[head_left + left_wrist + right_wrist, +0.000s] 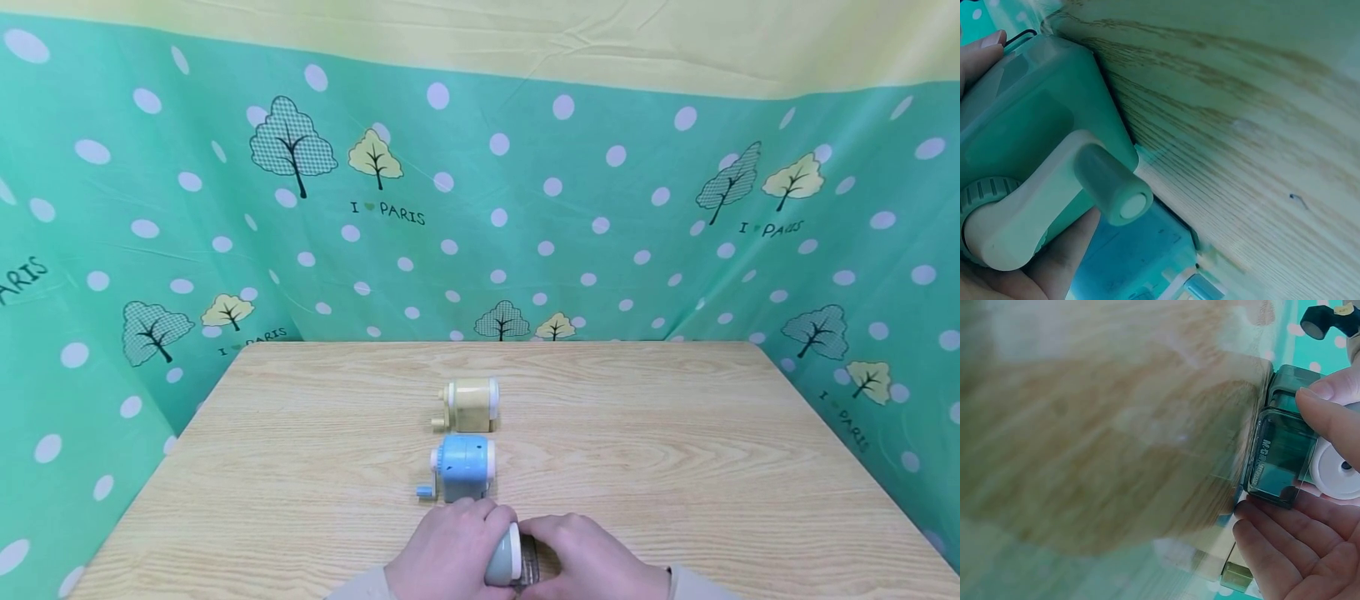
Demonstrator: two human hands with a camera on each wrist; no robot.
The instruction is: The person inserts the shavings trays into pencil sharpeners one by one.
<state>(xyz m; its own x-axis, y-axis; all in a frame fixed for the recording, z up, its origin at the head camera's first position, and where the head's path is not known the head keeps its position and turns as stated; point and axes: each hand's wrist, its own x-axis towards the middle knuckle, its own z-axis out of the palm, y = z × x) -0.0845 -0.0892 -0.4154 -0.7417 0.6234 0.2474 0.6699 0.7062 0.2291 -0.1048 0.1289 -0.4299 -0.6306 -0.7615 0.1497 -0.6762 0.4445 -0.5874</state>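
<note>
A grey-green crank pencil sharpener [501, 567] with a white front ring stands at the table's near edge. My left hand [452, 550] grips its body from the left. In the left wrist view, its pale crank [1038, 200] with a green knob points toward the camera, fingers lying on both sides of the body. The clear dark shavings drawer [1282, 456] juts out below the white front. My right hand [592, 560] pinches that drawer, thumb on one side and fingertips on the other. The drawer's inside is hard to make out.
Beyond the hands stands a blue crank sharpener [465, 467], with a cream one [472, 406] behind it, both cranks to the left. They sit on a wood-grain table [637, 450]. A green dotted cloth [525, 208] hangs around the back and sides.
</note>
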